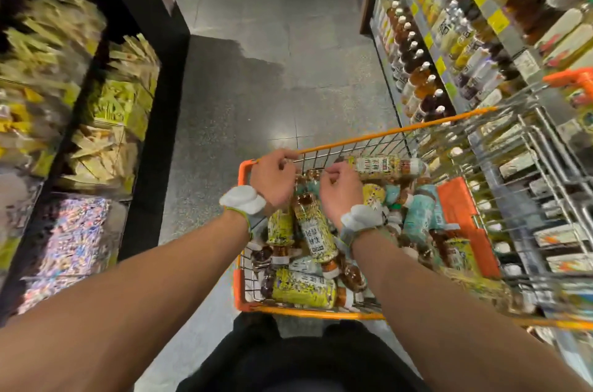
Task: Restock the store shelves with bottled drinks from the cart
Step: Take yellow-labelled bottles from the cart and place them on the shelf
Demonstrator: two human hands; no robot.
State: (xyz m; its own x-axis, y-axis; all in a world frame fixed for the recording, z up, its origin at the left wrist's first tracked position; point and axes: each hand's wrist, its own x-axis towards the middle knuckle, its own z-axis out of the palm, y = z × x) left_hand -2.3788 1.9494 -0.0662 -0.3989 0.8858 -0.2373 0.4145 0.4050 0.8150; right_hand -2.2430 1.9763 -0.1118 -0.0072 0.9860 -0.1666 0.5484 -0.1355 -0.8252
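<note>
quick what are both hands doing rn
Left hand: grips the cart's orange rim.
Right hand: fingers curled over the bottles in the cart; cannot tell if it holds one.

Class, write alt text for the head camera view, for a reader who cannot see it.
Seen from above, a person's left hand grips the orange rim of a wire cart piled with bottled drinks, the right hand curled above them. Drink shelves line the aisle's right side, bins of packets the left.

Orange wire cart (385, 134) on grey floor (256, 86), heaped with bottled drinks (316, 231) lying flat; right shelves (491, 9) hold upright bottles (423, 83)
</note>
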